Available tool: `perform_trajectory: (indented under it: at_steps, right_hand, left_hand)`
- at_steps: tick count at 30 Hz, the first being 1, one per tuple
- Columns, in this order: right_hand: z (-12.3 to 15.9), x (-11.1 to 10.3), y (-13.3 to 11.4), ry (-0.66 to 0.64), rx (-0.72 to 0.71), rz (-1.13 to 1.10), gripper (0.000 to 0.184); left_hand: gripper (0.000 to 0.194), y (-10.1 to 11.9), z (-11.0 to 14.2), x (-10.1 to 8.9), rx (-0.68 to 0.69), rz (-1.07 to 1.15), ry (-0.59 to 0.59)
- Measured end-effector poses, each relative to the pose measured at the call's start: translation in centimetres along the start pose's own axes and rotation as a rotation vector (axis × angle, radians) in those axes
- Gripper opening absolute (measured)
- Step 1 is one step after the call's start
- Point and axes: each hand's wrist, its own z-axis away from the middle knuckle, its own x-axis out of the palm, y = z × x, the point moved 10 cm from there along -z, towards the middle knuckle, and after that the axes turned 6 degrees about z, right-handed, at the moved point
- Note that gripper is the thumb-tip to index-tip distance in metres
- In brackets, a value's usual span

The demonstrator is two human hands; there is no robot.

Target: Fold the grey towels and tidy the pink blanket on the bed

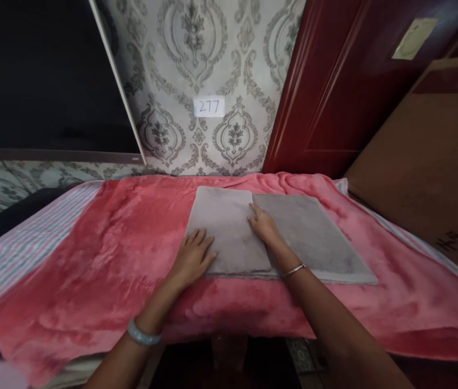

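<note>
A grey plush cloth (pixel 305 232) lies on a pink blanket, with its paler left part (pixel 229 216) folded over toward the right so that it covers the middle. My left hand (pixel 192 256) rests flat, fingers spread, on the folded part's left edge. At the right edge of that flap is my right hand (pixel 264 226), its index finger and thumb stretched out on the cloth; its other fingers are partly hidden. Neither hand grips anything that I can see.
The rumpled pink blanket (pixel 131 243) covers the table, over a striped cloth (pixel 46 232). A dark screen (pixel 46 81) stands at the back left, a cardboard box (pixel 435 156) at the right. A paper marked 277 (pixel 209 106) is on the patterned wall beside a red door (pixel 334 81).
</note>
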Motion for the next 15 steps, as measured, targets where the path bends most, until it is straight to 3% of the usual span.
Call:
perform_trajectory:
  at_steps: [4,11,15]
  right_hand:
    - [-0.5,-0.5,-0.1,0.045,-0.015,-0.032,0.054]
    - [0.2,0.4,1.0,0.025,0.046,0.046,0.055]
    - [0.0,0.2,1.0,-0.005,0.06,0.097,0.055]
  left_hand:
    - [0.049,-0.3,-1.7,-1.1,0.039,-0.016,0.008]
    - [0.053,-0.6,-2.7,0.0,0.041,-0.034,-0.101]
    - [0.051,-0.7,-6.0,-1.5,0.031,-0.018,-0.1]
